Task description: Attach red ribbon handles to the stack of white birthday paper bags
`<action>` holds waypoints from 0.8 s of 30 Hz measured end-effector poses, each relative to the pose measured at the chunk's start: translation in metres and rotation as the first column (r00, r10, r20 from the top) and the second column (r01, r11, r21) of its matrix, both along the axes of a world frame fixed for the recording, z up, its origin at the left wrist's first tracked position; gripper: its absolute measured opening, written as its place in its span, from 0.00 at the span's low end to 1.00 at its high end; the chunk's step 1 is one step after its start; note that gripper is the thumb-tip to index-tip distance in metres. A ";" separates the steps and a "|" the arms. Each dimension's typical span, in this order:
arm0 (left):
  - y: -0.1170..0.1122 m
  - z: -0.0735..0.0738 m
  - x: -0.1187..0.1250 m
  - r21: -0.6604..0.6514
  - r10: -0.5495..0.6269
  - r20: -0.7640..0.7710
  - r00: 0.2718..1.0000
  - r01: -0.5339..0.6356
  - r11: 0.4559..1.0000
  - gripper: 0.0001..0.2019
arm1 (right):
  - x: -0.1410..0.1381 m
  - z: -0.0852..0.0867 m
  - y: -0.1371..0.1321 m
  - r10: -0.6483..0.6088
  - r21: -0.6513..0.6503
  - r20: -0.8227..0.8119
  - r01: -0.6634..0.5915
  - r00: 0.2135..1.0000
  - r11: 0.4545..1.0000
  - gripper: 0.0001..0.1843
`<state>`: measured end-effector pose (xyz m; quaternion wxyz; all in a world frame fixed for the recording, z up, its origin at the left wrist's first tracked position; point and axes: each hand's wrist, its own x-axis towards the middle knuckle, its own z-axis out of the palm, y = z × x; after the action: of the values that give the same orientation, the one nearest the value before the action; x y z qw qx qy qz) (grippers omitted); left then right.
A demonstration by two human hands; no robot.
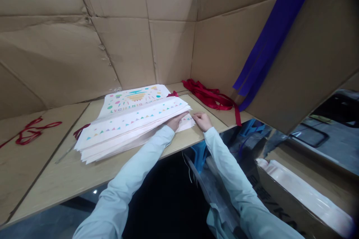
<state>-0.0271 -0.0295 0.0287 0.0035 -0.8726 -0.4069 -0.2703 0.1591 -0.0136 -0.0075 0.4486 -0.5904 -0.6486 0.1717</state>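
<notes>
A cardboard box (283,209) near the right hand (202,121) holds pale paper (305,194).

There's red ribbon (209,95) heaped against the cardboard wall (168,50), a blue strip (269,41) hanging alongside, and a loose red loop (30,131) out left!

Stacked printed paper bags (123,127), lying flat

Left hand (176,121) beside right hand (202,121) (palms down).
</notes>
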 end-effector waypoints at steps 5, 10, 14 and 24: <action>0.003 -0.005 0.001 -0.055 -0.007 -0.010 1.000 0.007 0.998 0.16 | 0.001 0.000 -0.001 0.070 0.017 -0.172 -0.068 0.983 0.998 0.17; 0.005 -0.007 0.005 -0.027 -0.086 -0.018 0.996 0.085 0.996 0.18 | -0.004 0.006 -0.005 0.176 -0.012 -0.428 -0.200 0.887 0.980 0.21; 0.005 -0.007 0.002 0.017 -0.064 0.002 0.998 0.064 0.998 0.20 | -0.005 0.007 -0.007 0.083 -0.040 -0.452 -0.113 0.888 0.993 0.19; 0.010 -0.008 -0.003 -0.033 -0.118 0.115 0.986 0.122 0.992 0.21 | -0.001 0.000 0.000 -0.003 -0.101 -0.277 -0.026 0.961 0.995 0.12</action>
<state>-0.0302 -0.0191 0.0211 -0.0531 -0.8788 -0.3584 -0.3107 0.1578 -0.0139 -0.0079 0.5025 -0.5795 -0.5731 0.2886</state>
